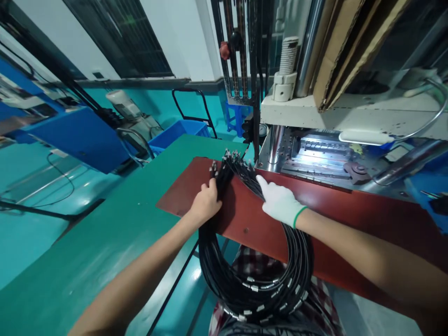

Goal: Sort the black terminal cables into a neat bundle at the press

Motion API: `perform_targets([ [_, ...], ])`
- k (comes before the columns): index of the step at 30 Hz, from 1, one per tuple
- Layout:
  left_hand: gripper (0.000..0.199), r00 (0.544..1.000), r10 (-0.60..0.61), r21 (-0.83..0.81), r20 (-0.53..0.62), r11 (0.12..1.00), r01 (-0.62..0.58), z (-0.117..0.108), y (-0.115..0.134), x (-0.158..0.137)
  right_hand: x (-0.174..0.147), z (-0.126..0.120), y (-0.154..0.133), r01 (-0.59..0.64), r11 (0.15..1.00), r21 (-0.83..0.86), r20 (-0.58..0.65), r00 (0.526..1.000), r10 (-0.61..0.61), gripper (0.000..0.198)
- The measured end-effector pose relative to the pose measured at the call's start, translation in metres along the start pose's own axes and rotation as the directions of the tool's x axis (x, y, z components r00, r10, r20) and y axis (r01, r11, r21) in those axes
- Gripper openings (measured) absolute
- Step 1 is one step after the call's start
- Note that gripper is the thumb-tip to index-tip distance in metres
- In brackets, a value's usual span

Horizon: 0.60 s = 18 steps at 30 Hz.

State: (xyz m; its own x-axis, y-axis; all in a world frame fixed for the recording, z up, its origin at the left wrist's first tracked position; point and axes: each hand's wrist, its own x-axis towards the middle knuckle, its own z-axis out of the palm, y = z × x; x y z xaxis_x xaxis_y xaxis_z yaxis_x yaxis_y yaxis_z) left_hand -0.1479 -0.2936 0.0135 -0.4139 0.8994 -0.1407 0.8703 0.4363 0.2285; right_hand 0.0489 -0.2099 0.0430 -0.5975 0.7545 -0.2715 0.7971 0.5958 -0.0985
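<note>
A thick bundle of black cables (245,275) loops down off the front edge of a red-brown board (350,219) onto my lap. Their metal-tipped ends (231,161) fan out on the board near its far left corner. My bare left hand (206,203) grips one side of the bundle just behind the tips. My right hand (278,200), in a white glove with a green cuff, presses flat on the other side of the bundle, fingers pointing at the tips.
A press machine with a lit steel mold plate (315,156) stands right behind the board. A green table (105,242) stretches to the left. A blue crate (178,133), a black cart frame (192,105) and cardboard (346,42) are further back.
</note>
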Motion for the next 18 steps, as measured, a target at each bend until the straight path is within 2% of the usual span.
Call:
perform_targets([
  [2,0.070,0.998,-0.054,-0.022,-0.011,0.998,0.054,-0.003,-0.026,-0.009,-0.005,-0.004,0.017,-0.044,0.999,-0.010,0.019,0.999,0.044,0.088],
  [4,0.070,0.994,-0.101,-0.150,-0.052,0.984,0.092,-0.003,-0.046,-0.020,-0.013,-0.007,0.030,-0.045,0.999,0.008,0.024,0.999,0.045,0.086],
  [7,0.068,0.977,-0.139,-0.420,-0.163,0.906,0.059,0.001,-0.058,-0.036,-0.028,-0.010,0.035,-0.021,0.993,0.120,-0.041,0.999,0.026,0.084],
  [9,0.068,0.963,-0.153,-0.501,-0.220,0.865,0.023,0.003,-0.059,-0.042,-0.037,-0.009,0.034,-0.032,0.979,0.201,-0.093,0.994,0.052,0.087],
  [11,0.068,0.966,-0.148,-0.458,-0.214,0.888,0.035,0.004,-0.057,-0.044,-0.040,-0.007,0.035,-0.050,0.969,0.241,-0.108,0.991,0.078,0.089],
  [13,0.067,0.969,-0.122,-0.289,-0.216,0.956,0.056,0.004,-0.052,-0.042,-0.039,-0.001,0.039,-0.043,0.964,0.263,-0.100,0.992,0.071,0.086],
  [15,0.065,0.952,-0.074,-0.101,-0.297,0.994,0.045,0.004,-0.043,-0.039,-0.035,0.007,0.044,-0.024,0.951,0.307,-0.090,0.994,0.054,0.081],
  [16,0.063,0.934,-0.034,-0.064,-0.354,0.998,0.012,0.004,-0.037,-0.038,-0.034,0.011,0.046,-0.018,0.940,0.342,-0.090,0.995,0.051,0.079],
  [17,0.059,0.919,0.009,-0.088,-0.394,0.995,-0.048,0.004,-0.030,-0.036,-0.033,0.015,0.048,-0.014,0.923,0.385,-0.093,0.994,0.054,0.078],
  [18,0.053,0.922,0.051,-0.182,-0.385,0.975,-0.130,0.004,-0.022,-0.035,-0.032,0.018,0.050,-0.008,0.902,0.431,-0.102,0.993,0.057,0.078],
])
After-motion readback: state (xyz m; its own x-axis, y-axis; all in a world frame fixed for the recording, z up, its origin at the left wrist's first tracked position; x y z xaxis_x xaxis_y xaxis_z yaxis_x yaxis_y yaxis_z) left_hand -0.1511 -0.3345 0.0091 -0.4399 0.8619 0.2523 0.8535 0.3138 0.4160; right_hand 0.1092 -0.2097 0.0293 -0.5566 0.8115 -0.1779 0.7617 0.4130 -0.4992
